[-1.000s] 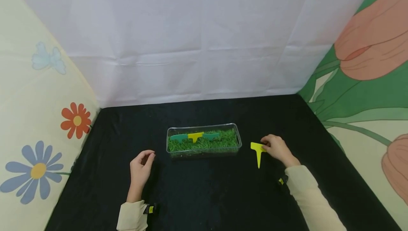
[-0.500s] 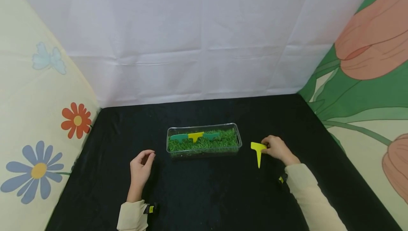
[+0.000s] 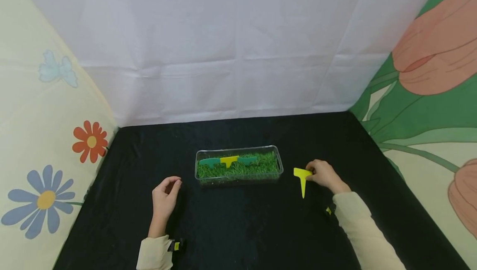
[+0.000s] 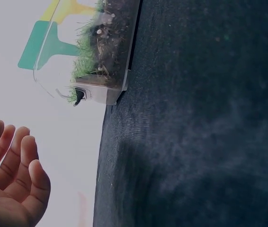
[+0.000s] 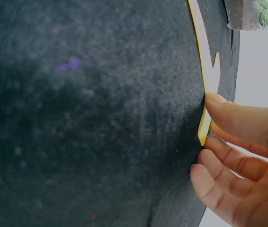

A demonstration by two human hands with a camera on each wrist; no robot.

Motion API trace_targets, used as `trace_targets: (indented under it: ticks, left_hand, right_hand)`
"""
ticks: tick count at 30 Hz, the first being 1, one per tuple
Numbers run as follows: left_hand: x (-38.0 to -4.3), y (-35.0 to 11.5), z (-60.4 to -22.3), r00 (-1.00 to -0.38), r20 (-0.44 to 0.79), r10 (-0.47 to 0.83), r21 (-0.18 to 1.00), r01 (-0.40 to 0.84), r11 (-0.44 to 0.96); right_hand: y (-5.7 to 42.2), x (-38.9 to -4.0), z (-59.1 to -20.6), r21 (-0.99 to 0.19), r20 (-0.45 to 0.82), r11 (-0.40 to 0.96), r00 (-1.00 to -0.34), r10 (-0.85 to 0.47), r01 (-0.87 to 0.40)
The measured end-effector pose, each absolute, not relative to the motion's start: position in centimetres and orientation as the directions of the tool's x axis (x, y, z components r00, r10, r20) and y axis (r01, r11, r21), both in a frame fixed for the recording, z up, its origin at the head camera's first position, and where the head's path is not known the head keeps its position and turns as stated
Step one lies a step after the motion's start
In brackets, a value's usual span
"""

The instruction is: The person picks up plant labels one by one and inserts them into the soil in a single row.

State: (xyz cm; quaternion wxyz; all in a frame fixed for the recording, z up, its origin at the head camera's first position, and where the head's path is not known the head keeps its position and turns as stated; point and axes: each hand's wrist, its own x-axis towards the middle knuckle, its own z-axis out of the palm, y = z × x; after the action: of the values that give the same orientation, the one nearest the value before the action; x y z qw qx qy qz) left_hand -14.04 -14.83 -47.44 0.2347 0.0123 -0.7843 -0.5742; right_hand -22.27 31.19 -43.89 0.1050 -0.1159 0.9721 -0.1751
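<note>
Between thumb and fingers, my right hand point(image 3: 325, 174) pinches one end of the head of a yellow T-shaped plant label point(image 3: 302, 174). The label's pointed stem is toward me, right of the clear plastic tray point(image 3: 238, 179). Grass point(image 3: 266, 163) fills the tray. Along it stand a green label point(image 3: 210, 161), a yellow label point(image 3: 229, 160) and another green label point(image 3: 247, 160), stems down in the grass. My left hand point(image 3: 165, 197) hovers left of the tray with loosely curled fingers and nothing in them. In the left wrist view, dark soil point(image 4: 112, 42) shows through the tray wall.
A black cloth point(image 3: 231, 228) covers the table. Behind it hangs a white sheet point(image 3: 234, 46). Flower-printed panels stand at the left point(image 3: 44, 137) and right point(image 3: 428, 116) sides.
</note>
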Motion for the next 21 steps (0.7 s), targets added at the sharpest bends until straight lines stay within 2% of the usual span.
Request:
trace_targets:
  ticks: [12,21]
  left_hand:
    - [-13.6,-14.6,-46.8,-0.895,0.332,-0.298,0.915,0.228,0.334]
    - [-13.9,-14.9,-47.7,-0.878,0.382,-0.288,0.896,0.275,0.349]
  right_hand:
    - [31.4,-22.3,-43.7,-0.377,-0.196,0.908,-0.943,-0.269,-0.180]
    - [31.5,-22.4,-44.1,-0.412,-0.203,0.898,-0.945,-0.257,-0.155]
